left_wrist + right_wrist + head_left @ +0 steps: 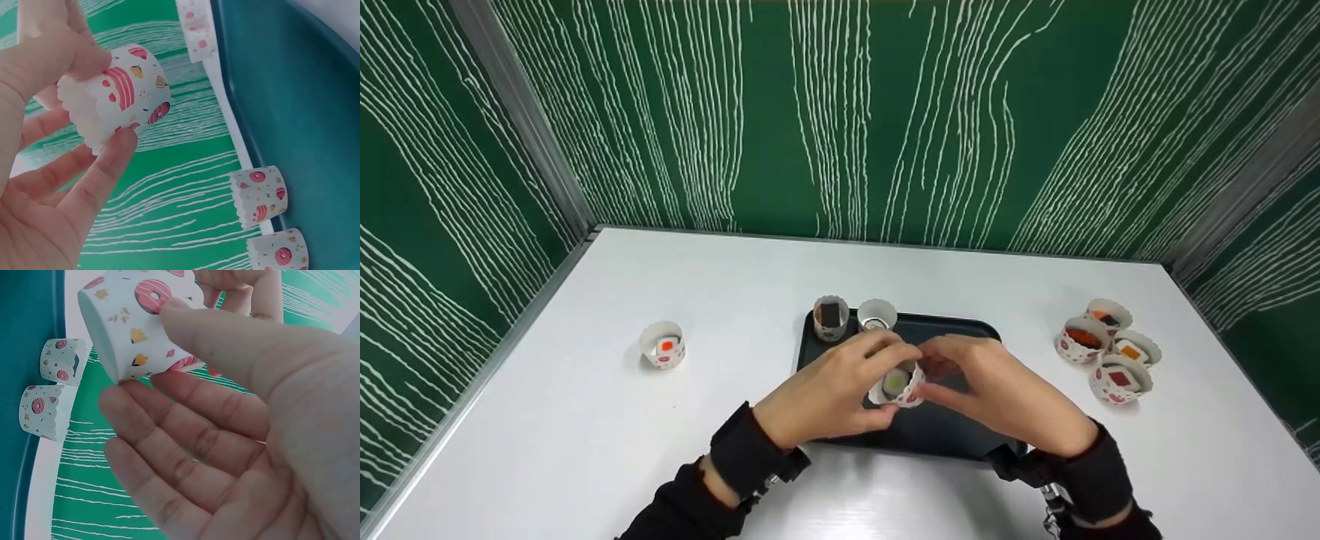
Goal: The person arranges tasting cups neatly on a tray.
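Left hand (832, 394) and right hand (997, 386) pinch a round, white, pink-patterned paper cup (140, 93) between them, which uneven squeezing could crumple.

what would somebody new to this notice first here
Probably the green backdrop with its wavy white lines, filling the upper part of the head view. Next, the left hand and right hand meeting at a patterned cup held over the dark tray. Then the cluster of four cups on the table's right side.
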`<state>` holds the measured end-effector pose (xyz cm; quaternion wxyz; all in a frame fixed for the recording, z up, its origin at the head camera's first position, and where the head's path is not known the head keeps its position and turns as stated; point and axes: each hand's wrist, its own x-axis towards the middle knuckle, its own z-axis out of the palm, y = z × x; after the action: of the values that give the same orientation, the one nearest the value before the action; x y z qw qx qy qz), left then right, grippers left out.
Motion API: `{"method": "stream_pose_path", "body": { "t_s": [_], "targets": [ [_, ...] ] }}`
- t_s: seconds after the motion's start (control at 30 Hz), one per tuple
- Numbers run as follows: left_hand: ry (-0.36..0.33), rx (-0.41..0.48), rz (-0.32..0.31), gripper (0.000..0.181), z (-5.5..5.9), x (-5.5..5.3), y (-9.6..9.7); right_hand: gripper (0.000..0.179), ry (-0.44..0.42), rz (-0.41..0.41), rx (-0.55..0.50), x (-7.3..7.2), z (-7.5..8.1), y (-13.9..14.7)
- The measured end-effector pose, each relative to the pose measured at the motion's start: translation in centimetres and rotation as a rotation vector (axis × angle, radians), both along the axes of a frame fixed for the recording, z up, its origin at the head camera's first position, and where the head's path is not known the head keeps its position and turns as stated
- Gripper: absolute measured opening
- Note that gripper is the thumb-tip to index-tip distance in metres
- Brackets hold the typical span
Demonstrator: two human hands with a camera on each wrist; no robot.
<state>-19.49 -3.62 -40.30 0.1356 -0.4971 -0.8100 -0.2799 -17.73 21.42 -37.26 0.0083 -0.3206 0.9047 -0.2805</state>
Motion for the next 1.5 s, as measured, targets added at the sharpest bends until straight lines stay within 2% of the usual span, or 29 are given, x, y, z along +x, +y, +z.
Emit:
{"method": "stream_pose_path", "body": {
  "t_s": [0.33,0.83,1.2,1.5],
  "targets": [
    [0.004,0.051,0.014,0.052,-0.26,-0.25,0.07,0.035,0.003,0.012,-0.028,-0.04,-0.11,0.03],
    [-0.036,0.002,0.014,0.067,-0.12,-0.29,-0.27,0.038,0.017,-0.007,-0.027,-0.25,-0.11,0.18],
    [0.013,0.061,0.03,0.066,-0.36,-0.33,-0.16,0.044,0.037,-0.007,-0.04,-0.22,-0.07,0.13],
    [-0.032,0.061,0.054,0.065,-0.53,-0.39,-0.09,0.046,0.047,-0.008,-0.038,-0.25,-0.18,0.09]
  ]
}}
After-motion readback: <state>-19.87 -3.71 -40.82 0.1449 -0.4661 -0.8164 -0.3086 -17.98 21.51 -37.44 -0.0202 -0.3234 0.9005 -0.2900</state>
